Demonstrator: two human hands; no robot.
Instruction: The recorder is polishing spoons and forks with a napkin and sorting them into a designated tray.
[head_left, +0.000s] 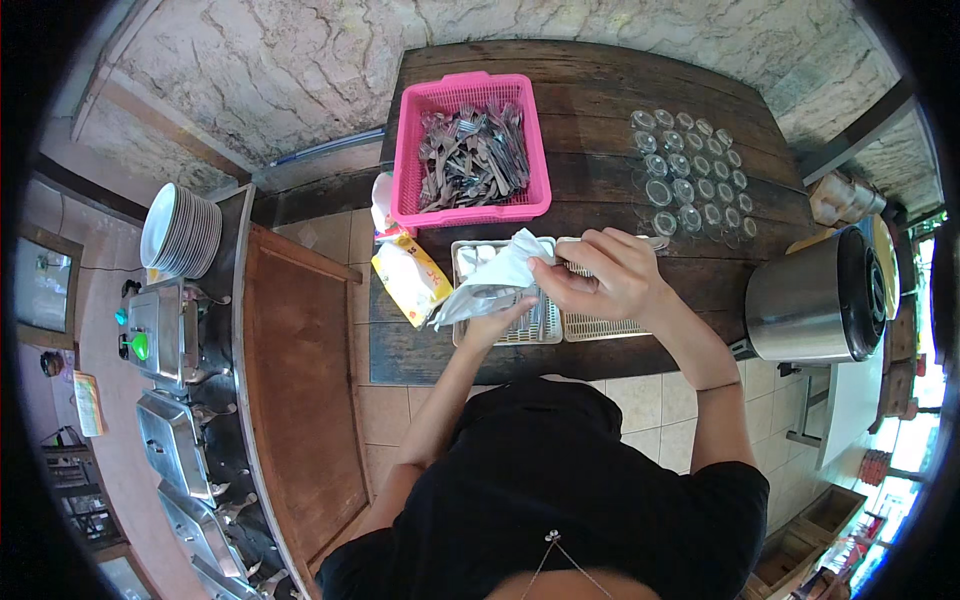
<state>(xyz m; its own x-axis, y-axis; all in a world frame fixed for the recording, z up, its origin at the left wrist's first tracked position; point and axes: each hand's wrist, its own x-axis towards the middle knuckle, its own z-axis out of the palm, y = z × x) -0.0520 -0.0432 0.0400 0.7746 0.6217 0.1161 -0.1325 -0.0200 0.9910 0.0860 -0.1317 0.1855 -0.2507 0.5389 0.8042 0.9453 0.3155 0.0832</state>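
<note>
A white napkin [498,274] is held between both hands, above a pale basket [518,339] set at the near edge of a dark wooden table [585,105]. By the right hand [617,275], the napkin's upper end is pinched between thumb and forefinger, with the other fingers curled; from this pinch the sheet is stretched out toward 8 o'clock, and a loose corner is raised just above the fingertips at 11 o'clock. By the left hand [492,324], placed at 7 o'clock from the right-hand pinch, the napkin is gripped from below; the thumb is seen pointing toward 2 o'clock, while most of the fingers are covered by the sheet, so how tightly they are closed cannot be told. Seen from the left hand, the napkin lies at 12 o'clock, touching it.

Metal cutlery is partly seen inside the pale basket. A second pale basket [604,328] is placed just beside it, at 4 o'clock from the pinch. At 9 o'clock a yellow and white packet [413,281] is laid on the table, and at 11 o'clock a pink basket [476,215] is filled with loose cutlery [472,155]. Glasses [683,190] are grouped in rows at 2 o'clock; a steel urn [800,300] is stood at 3 o'clock, well apart.
</note>
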